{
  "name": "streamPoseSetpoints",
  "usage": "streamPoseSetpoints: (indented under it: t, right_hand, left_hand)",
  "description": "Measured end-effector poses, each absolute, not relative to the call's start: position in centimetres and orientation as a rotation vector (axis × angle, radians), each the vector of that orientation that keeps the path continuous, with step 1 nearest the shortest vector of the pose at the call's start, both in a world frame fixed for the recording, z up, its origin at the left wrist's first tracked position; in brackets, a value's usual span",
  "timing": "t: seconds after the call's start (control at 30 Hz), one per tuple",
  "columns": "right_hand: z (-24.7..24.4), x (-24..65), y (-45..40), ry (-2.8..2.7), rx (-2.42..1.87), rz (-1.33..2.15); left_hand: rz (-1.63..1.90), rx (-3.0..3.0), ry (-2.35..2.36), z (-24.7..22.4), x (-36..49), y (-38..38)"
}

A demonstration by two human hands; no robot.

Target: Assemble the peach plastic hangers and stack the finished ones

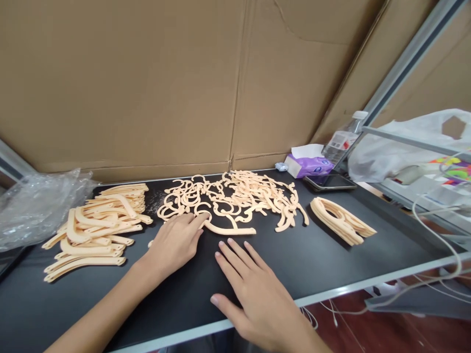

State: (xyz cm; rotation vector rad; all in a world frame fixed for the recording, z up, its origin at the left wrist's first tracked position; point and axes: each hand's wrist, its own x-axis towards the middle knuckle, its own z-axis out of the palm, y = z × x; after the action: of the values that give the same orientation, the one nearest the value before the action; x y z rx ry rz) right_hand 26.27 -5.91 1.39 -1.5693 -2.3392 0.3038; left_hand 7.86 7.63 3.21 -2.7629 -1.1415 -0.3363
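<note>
My left hand [177,241] reaches to the near edge of a pile of beige hook pieces [189,193], its fingers closed around the end of a beige hanger piece. That curved hanger piece [235,231] lies on the black table, its arm pointing right. My right hand [250,287] is flat with its fingers spread, just below that piece, holding nothing. Behind it is a heap of small beige parts [253,189]. At the left lies a stack of curved beige arms [95,225]. A bundle of folded beige hangers [340,223] rests at the right.
The black table [331,264] has a metal front edge. At the back right are a purple tissue pack [307,165], a phone [330,182] and a plastic bottle [344,139]. Clear plastic wrap [44,203] lies at the left. A white cable [437,235] hangs at the right.
</note>
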Motion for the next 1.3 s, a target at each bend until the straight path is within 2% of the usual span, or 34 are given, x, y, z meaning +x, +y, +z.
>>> streamPoseSetpoints:
  t: [0.17,0.3,0.47,0.6,0.73,1.1,1.3]
  right_hand:
    - [0.4,26.1,-6.4,-2.106,-1.441,0.069]
    - [0.7,27.8,-5.5,-1.831,-1.301,0.021]
    - [3.4,31.6,-0.5,-1.999,-1.552,-0.292]
    - [4.2,33.0,3.7,-2.234,-1.68,-0.177]
    - [3.3,33.0,4.4,-2.236,-1.648,-0.046]
    - [2.9,33.7,3.7,-2.248,-1.588,-0.077]
    - [2.7,33.2,3.8,-2.277,-1.53,-0.147]
  left_hand:
    - [-0.579,-2.728,-1.149,2.5,6.8,8.2]
    - [-0.674,-2.645,-1.127,2.4,6.5,8.5]
    - [-0.685,-2.609,-1.058,2.7,6.4,8.4]
    - [-0.641,-2.606,-1.023,3.1,6.2,8.5]
    - [-0.54,-2.586,-1.068,3.5,6.1,8.4]
    - [-0.682,-2.592,-1.088,3.6,7.9,7.4]
    - [-0.541,-2.659,-1.007,3.8,11.9,8.4]
